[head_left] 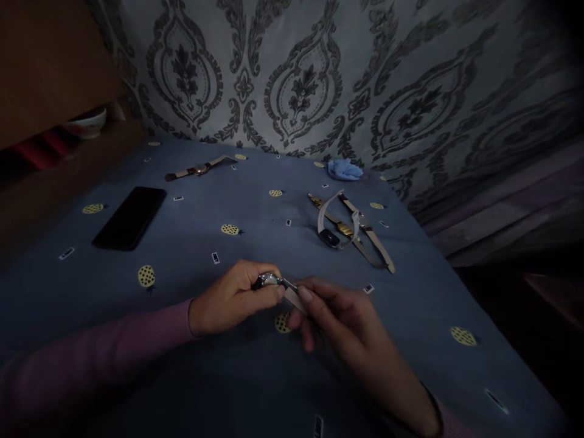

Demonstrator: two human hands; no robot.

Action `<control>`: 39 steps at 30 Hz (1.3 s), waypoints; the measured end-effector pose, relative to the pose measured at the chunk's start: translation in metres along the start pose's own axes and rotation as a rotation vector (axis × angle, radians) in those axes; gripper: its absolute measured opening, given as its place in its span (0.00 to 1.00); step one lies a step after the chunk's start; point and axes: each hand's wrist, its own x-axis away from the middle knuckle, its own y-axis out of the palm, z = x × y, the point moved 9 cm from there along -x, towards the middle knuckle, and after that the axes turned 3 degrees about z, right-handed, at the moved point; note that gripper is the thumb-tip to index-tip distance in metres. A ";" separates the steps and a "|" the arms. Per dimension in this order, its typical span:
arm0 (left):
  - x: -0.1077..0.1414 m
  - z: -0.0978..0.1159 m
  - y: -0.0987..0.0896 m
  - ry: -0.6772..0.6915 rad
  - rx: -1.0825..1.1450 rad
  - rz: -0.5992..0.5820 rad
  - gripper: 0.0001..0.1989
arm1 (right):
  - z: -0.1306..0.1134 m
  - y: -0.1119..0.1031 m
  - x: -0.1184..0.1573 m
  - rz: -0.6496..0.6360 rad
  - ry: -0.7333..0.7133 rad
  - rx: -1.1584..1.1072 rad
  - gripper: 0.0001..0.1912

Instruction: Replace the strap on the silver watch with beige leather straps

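A wristwatch (269,279) with a silvery round case is held between my hands above the front middle of the table. My left hand (237,296) is closed around the case, with thumb and forefinger on either side of it. At the strap side, my right hand (340,316) pinches a pale strap and a thin dark piece beside it; whether that piece is a tool or part of the strap I cannot tell. Other watches lie beyond my right hand: one with a white strap and dark face (329,238), a gold-coloured one (344,229) and a brown-and-beige strapped one (371,234).
A blue cloth with pineapple prints covers the table (255,201). On the left lies a black phone (131,219), with another watch (199,170) behind it. A crumpled blue cloth (345,170) sits near the wall. A wooden cabinet holding a bowl (88,124) borders the left side.
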 end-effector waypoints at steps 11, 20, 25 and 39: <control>-0.001 -0.004 0.000 -0.019 0.018 0.006 0.11 | -0.002 0.001 0.000 -0.001 -0.010 0.051 0.20; -0.001 -0.004 0.000 -0.034 0.021 0.003 0.11 | -0.008 -0.003 0.004 0.095 -0.067 0.187 0.19; -0.001 -0.005 0.000 -0.051 0.027 0.010 0.12 | -0.011 -0.004 0.007 0.121 -0.135 0.272 0.16; 0.001 -0.007 0.005 -0.047 0.027 -0.024 0.11 | -0.015 -0.004 0.010 0.156 -0.225 0.398 0.16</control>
